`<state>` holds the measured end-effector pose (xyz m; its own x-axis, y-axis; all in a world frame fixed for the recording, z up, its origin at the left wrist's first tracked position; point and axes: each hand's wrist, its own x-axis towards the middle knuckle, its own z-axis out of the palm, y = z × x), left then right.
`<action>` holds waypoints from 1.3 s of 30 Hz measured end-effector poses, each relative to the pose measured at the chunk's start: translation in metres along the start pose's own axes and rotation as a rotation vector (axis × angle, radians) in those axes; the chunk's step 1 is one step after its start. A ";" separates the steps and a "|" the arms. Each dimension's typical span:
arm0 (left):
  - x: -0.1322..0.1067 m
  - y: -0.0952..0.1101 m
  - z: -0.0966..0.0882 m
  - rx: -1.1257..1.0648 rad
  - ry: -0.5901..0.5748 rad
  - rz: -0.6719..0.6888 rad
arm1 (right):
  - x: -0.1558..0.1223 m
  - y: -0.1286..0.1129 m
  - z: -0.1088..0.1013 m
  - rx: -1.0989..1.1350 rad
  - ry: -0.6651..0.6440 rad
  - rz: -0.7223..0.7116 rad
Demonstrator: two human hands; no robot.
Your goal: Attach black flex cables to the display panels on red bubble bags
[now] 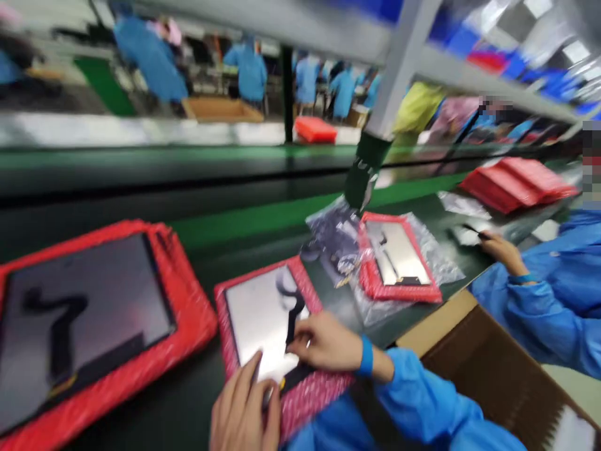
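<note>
A black strip (295,311) is being pinched by the right hand (331,343).
The shiny screen (253,319) is being cushioned by red wrap (315,396) on the bench (188,407). The left hand (241,413) is resting by its near edge; its grip cannot be told. Soft pinching seems best, avoiding creases.

Head camera faces forward and down, near both hands (245,407) (326,341)

3 screens (253,316), 3 ribbon cables (61,344), dead even lol

Up close, three hands: one left hand (246,410), one right hand (328,342), one co-worker's hand (506,252). Also one bag of dark parts (334,237) and one nearby cardboard box (436,321). Stacked red pouches (516,183) on the right: too blurry to count tbh.
</note>
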<state>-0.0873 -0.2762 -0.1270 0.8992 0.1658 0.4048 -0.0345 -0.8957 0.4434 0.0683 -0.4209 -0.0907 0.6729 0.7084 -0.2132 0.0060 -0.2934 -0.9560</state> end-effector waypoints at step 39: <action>-0.012 0.055 -0.032 -0.215 -0.140 -0.184 | -0.005 -0.028 -0.007 -0.248 -0.467 0.386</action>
<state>-0.1141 -0.3138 -0.0818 0.9497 0.2452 0.1950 0.0564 -0.7459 0.6637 0.0701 -0.4209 -0.0612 0.2693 0.7104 -0.6502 0.0361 -0.6821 -0.7304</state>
